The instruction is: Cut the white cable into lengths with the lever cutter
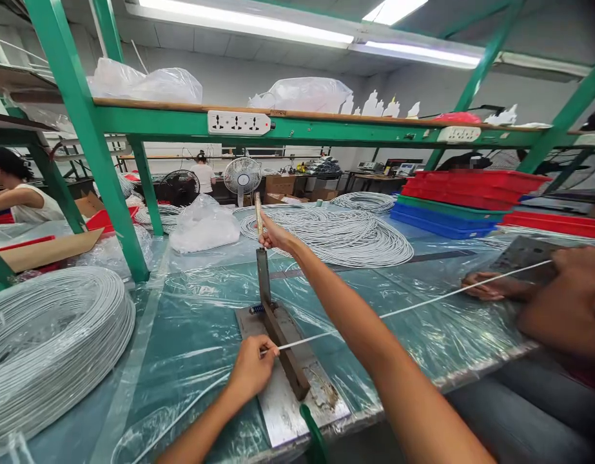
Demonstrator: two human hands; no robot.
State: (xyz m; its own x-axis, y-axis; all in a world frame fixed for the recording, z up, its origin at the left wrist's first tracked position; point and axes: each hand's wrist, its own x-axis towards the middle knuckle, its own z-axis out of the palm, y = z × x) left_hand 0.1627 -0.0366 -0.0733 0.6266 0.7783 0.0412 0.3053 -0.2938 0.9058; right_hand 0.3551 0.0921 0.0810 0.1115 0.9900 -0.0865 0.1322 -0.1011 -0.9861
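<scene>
White cable (pixel 423 301) pinched, lever (pixel 263 277) upright
Left hand (pixel 253 364) grasps the cable over the metal plate (pixel 278 415), it runs to a co-worker's hand (pixel 577 283); right hand (pixel 274 231) clenched round the lever's top

I'm in a workshop. My long table (pixel 184 345) has shiny plastic (pixel 437 332) over it, a metal lever tool (pixel 288 362) and fat rings of pale cord (pixel 79 367). I see plug sockets (pixel 238 122) on a green frame (pixel 162 122), stacked bins (pixel 454 200), a white fan (pixel 242 175) and other people (pixel 203 176).
</scene>
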